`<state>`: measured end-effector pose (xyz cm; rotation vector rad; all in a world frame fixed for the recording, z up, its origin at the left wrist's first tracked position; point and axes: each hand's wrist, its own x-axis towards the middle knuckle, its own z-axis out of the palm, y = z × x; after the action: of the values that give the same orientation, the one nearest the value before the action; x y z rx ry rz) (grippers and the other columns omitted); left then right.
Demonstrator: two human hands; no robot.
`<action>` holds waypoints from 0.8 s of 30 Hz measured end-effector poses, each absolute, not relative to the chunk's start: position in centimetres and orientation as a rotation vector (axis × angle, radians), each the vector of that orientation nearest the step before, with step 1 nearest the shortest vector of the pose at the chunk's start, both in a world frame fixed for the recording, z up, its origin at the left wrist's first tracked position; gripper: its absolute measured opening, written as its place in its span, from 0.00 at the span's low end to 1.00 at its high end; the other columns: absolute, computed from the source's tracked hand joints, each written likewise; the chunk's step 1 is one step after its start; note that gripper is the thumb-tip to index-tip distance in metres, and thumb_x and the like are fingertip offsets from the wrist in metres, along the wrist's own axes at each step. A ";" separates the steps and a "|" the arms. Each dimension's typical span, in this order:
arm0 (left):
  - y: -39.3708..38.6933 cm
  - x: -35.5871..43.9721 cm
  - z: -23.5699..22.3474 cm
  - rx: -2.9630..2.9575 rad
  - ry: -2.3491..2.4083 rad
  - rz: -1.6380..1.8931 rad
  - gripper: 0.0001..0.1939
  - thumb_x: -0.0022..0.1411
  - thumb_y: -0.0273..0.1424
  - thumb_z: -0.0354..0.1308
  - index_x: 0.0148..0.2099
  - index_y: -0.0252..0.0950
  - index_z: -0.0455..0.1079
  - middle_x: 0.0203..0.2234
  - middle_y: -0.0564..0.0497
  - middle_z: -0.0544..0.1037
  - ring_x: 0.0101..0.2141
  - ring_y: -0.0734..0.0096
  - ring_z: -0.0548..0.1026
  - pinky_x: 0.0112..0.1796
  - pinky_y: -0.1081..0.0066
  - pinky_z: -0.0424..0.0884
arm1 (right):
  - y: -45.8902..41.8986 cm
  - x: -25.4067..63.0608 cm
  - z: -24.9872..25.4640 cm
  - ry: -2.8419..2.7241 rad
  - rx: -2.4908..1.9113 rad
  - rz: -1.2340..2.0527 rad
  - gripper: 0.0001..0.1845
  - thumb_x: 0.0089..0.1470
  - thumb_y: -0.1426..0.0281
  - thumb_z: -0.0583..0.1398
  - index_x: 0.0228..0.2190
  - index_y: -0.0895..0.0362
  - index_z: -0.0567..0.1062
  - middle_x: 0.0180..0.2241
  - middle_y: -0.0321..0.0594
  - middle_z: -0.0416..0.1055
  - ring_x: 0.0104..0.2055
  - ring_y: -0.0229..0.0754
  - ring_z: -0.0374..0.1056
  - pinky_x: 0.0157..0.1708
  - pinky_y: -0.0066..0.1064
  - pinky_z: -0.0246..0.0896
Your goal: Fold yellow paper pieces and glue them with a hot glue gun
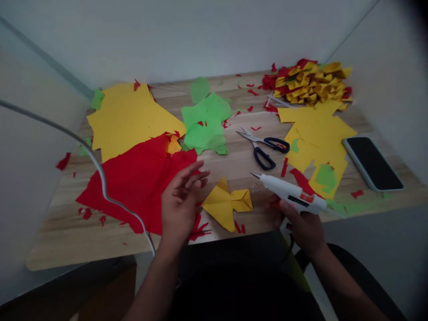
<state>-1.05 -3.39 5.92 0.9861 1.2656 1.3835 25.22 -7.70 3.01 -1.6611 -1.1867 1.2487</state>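
My right hand is closed round a white glue gun at the table's front edge, its metal tip aimed left. A folded yellow paper piece lies on the wood just left of that tip. My left hand hovers beside the folded piece, over the edge of a red paper sheet. Its fingers are loosely spread and nothing is in them.
Black-handled scissors lie mid-table. Green paper scraps, a yellow sheet and a cut yellow sheet surround them. A pile of folded red and yellow pieces sits back right. A phone lies right. A grey cable crosses left.
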 end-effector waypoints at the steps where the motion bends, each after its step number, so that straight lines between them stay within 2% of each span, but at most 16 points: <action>1: -3.1 -1.3 6.2 0.875 1.177 1.374 0.19 0.61 0.29 0.66 0.54 0.45 0.75 0.52 0.47 0.79 0.47 0.66 0.80 0.47 0.67 0.77 | -7.6 25.2 2.9 -1.182 -1.666 1.247 0.17 0.56 0.52 0.62 0.31 0.53 0.80 0.18 0.38 0.72 0.19 0.41 0.68 0.15 0.30 0.62; 4: -2.5 -2.0 6.7 0.681 1.019 1.318 0.24 0.57 0.27 0.69 0.56 0.44 0.74 0.57 0.46 0.76 0.48 0.64 0.81 0.46 0.68 0.78 | -7.4 25.0 2.6 -1.192 -1.665 1.215 0.17 0.56 0.52 0.62 0.32 0.52 0.80 0.19 0.37 0.73 0.19 0.41 0.69 0.18 0.31 0.65; 6: -2.4 -2.2 6.7 0.643 1.014 1.316 0.20 0.58 0.28 0.68 0.53 0.42 0.75 0.55 0.46 0.78 0.47 0.65 0.81 0.46 0.68 0.78 | -7.4 24.9 2.5 -1.205 -1.655 1.209 0.18 0.56 0.51 0.62 0.31 0.53 0.80 0.19 0.37 0.73 0.19 0.41 0.69 0.18 0.31 0.66; 9: -2.7 -2.4 6.5 0.704 1.114 1.347 0.09 0.64 0.32 0.62 0.47 0.39 0.77 0.42 0.48 0.82 0.41 0.67 0.82 0.45 0.67 0.77 | -7.6 24.8 2.7 -1.200 -1.652 1.226 0.18 0.56 0.51 0.63 0.32 0.53 0.79 0.18 0.36 0.72 0.19 0.40 0.69 0.17 0.30 0.64; 12: -3.3 -2.0 6.1 1.046 1.372 1.310 0.09 0.69 0.34 0.57 0.43 0.39 0.77 0.33 0.49 0.81 0.37 0.68 0.79 0.43 0.67 0.75 | -8.0 24.7 3.3 -1.179 -1.642 1.207 0.20 0.55 0.49 0.63 0.32 0.54 0.79 0.18 0.36 0.72 0.18 0.40 0.68 0.17 0.30 0.63; 15: -4.4 -0.7 5.3 1.558 1.448 1.209 0.06 0.65 0.32 0.61 0.42 0.40 0.79 0.37 0.48 0.82 0.42 0.65 0.78 0.48 0.64 0.72 | -8.5 24.7 4.2 -1.176 -1.667 1.198 0.22 0.53 0.47 0.63 0.28 0.54 0.79 0.18 0.38 0.73 0.18 0.41 0.68 0.18 0.32 0.67; 17: -5.1 0.5 4.7 1.607 1.352 1.188 0.09 0.60 0.31 0.67 0.44 0.41 0.79 0.39 0.48 0.82 0.44 0.62 0.78 0.51 0.61 0.71 | -8.9 24.6 4.6 -1.148 -1.717 1.198 0.23 0.51 0.46 0.64 0.28 0.54 0.79 0.18 0.38 0.72 0.18 0.41 0.68 0.18 0.33 0.68; 19: -5.7 1.6 4.4 1.305 1.254 1.223 0.15 0.60 0.31 0.67 0.50 0.41 0.77 0.41 0.47 0.82 0.42 0.63 0.79 0.48 0.62 0.74 | -9.1 24.5 4.8 -1.109 -1.750 1.173 0.23 0.50 0.46 0.64 0.28 0.54 0.79 0.18 0.38 0.72 0.17 0.41 0.67 0.17 0.33 0.67; 21: -5.9 2.0 4.6 0.905 1.080 1.230 0.19 0.62 0.32 0.64 0.56 0.42 0.74 0.48 0.44 0.82 0.43 0.63 0.81 0.45 0.63 0.77 | -9.1 24.4 4.9 -1.090 -1.770 1.154 0.22 0.50 0.47 0.64 0.29 0.54 0.80 0.18 0.37 0.72 0.17 0.40 0.67 0.17 0.32 0.67; 24: -5.5 1.5 5.6 0.525 0.859 1.190 0.18 0.64 0.31 0.59 0.56 0.42 0.76 0.56 0.44 0.78 0.48 0.62 0.81 0.47 0.64 0.78 | -9.1 24.0 4.9 -1.110 -1.803 1.161 0.20 0.52 0.49 0.64 0.29 0.53 0.80 0.20 0.38 0.75 0.19 0.40 0.68 0.19 0.32 0.67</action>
<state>1.51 -5.54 5.59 0.5254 0.8586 1.1905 24.05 -9.09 4.89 -1.8035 -1.1105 1.1614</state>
